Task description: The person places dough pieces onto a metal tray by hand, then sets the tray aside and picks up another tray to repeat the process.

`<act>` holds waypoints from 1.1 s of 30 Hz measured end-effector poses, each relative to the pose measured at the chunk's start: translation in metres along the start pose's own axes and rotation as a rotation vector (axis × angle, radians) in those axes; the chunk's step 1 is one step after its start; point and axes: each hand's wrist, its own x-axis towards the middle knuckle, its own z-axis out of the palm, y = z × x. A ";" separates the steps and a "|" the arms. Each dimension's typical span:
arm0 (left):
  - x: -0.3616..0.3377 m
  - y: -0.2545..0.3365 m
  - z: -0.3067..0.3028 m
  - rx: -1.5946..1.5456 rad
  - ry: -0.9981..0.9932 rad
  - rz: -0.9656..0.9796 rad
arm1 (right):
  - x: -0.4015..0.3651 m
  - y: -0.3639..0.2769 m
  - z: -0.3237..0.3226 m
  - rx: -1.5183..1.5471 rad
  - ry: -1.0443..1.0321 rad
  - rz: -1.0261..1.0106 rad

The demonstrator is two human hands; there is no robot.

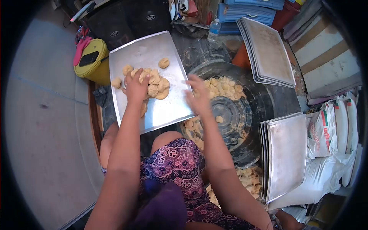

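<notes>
Several dough pieces [157,86] heaped just left of the middle of a metal baking tray [168,111], with one piece lying alone toward the far edge and another beside the left rim. Left hand [136,87] pressed flat on top of the heap, fingers spread wide over the pieces and touching them, gripping none that can be made out. Right hand [198,97] hovering at the tray's right edge, blurred, fingers loosely apart; cannot tell whether anything sits in them. Tray tilted across the lap, over a purple patterned skirt [178,165]. Just right of it, a round dark basin [264,103] with more dough lumps [224,87] scattered along its far and near sides. Beyond the basin, a stack of empty trays [285,153] on the right and a second stack [268,51] farther back. White sacks [329,134] at the far right. Yellow bucket [92,59] left of the tray, a plastic water bottle [214,30] standing upright behind it.
</notes>
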 end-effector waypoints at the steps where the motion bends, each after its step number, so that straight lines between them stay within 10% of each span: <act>1: 0.000 0.005 -0.005 0.084 -0.042 -0.019 | -0.014 0.023 -0.018 0.113 0.138 0.311; 4: 0.005 0.000 -0.004 -0.107 -0.096 0.128 | -0.103 0.176 -0.063 -0.079 0.177 0.958; 7: 0.004 -0.004 -0.014 -0.087 -0.188 0.238 | -0.148 0.184 -0.047 -0.606 0.151 1.407; 9: 0.008 -0.011 -0.033 -0.142 -0.229 0.260 | -0.203 0.221 -0.023 -0.643 -0.042 1.072; 14: 0.024 -0.023 -0.068 -0.294 -0.403 0.066 | -0.209 0.212 0.013 -0.667 -0.211 1.060; 17: 0.018 -0.013 -0.071 -0.111 -0.056 0.340 | -0.202 0.221 -0.005 -0.651 -0.183 0.997; 19: -0.011 0.035 -0.067 -0.566 -0.142 0.225 | -0.176 0.199 -0.031 0.109 0.314 1.135; 22: -0.052 0.098 -0.048 -0.780 -0.587 0.353 | -0.117 0.079 -0.071 0.316 0.820 0.663; 25: -0.066 0.132 0.000 -0.957 -0.834 0.005 | -0.070 -0.032 -0.096 0.119 1.060 0.345; 29: -0.123 0.182 0.061 -1.494 -0.808 -0.490 | -0.082 -0.010 -0.105 -0.828 0.794 -0.026; 31: -0.158 0.213 0.087 -0.598 -0.938 -0.137 | -0.095 0.029 -0.097 -0.642 0.444 0.022; 33: -0.151 0.204 0.058 -0.538 -0.966 0.000 | -0.117 0.062 -0.124 -0.295 0.187 0.616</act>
